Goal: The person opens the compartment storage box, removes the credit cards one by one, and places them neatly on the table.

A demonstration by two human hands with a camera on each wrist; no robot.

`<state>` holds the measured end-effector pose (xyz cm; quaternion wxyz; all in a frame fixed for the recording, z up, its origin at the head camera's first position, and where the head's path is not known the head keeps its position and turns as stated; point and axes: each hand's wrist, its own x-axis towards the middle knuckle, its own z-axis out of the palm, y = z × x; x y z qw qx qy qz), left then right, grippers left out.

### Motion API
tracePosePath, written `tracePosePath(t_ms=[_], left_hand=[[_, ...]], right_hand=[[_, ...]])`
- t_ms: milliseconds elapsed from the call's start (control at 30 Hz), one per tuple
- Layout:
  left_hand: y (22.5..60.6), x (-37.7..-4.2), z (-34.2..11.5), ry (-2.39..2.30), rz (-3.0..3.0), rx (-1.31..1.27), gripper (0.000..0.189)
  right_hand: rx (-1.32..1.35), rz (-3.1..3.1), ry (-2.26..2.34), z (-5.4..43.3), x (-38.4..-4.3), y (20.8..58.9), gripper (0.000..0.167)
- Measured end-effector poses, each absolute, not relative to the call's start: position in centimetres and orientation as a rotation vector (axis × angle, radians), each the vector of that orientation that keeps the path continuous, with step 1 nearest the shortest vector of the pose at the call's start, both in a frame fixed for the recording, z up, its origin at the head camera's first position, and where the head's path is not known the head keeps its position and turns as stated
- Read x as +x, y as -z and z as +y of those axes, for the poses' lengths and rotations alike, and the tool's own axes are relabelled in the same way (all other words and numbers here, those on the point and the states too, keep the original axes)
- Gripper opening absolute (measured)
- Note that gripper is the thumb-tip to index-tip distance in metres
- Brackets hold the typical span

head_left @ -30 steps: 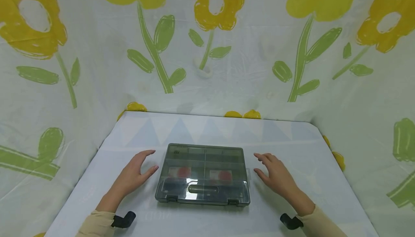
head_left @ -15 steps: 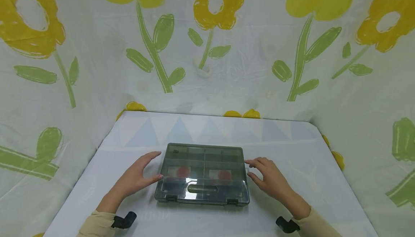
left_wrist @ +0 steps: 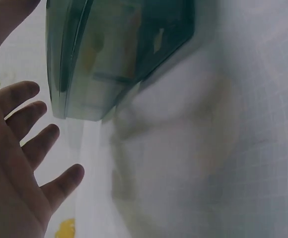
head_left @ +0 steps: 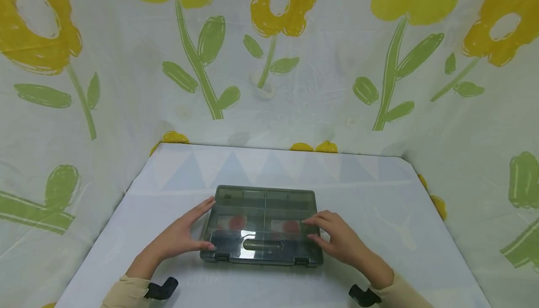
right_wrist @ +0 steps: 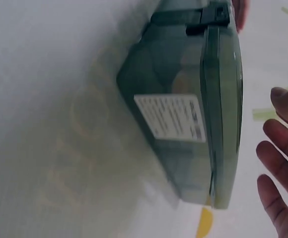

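A closed, see-through dark green storage case (head_left: 265, 205) with a carry handle and two front latches lies flat on the table. Reddish round shapes on pale cards (head_left: 233, 223) show through its lid. My left hand (head_left: 178, 235) is spread at the case's left side, its thumb and fingertips at the edge. My right hand (head_left: 337, 238) overlaps the case's right edge in the head view, fingers loosely bent over the lid. In the right wrist view those fingers (right_wrist: 273, 193) stand apart from the case wall, which carries a white printed label (right_wrist: 171, 118).
The white table (head_left: 379, 205) bears a pale blue triangle pattern along its back. A curtain (head_left: 328, 64) printed with yellow flowers encloses the back and both sides. Black wrist camera mounts (head_left: 162, 289) sit at the cuffs of the beige sleeves (head_left: 128, 291).
Both hands have moved inward toward the case, the left to its left edge and the right over its right edge. The case has stayed in place, with its lid closed.
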<state>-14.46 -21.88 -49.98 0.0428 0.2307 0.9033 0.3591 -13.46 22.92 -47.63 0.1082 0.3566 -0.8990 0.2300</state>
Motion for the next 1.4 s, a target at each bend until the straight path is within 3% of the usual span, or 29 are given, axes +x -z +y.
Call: tracePosePath(t_ms=[467, 733, 1400], left_hand=[[49.9, -13.8, -21.6, -1.112, 2.618, 0.807, 0.117], [49.9, -13.8, -21.7, -1.127, 2.540, 0.817, 0.116], [49.9, -13.9, -21.7, -1.096, 2.520, 0.803, 0.116]], right_hand=[[1.288, -2.653, -0.868, 21.6, -11.9, 47.9, 0.032], [1.370, -2.636, -0.906, 21.4, -11.3, 48.7, 0.038], [1.407, -2.459, -0.922, 22.0, -10.4, 50.4, 0.037]])
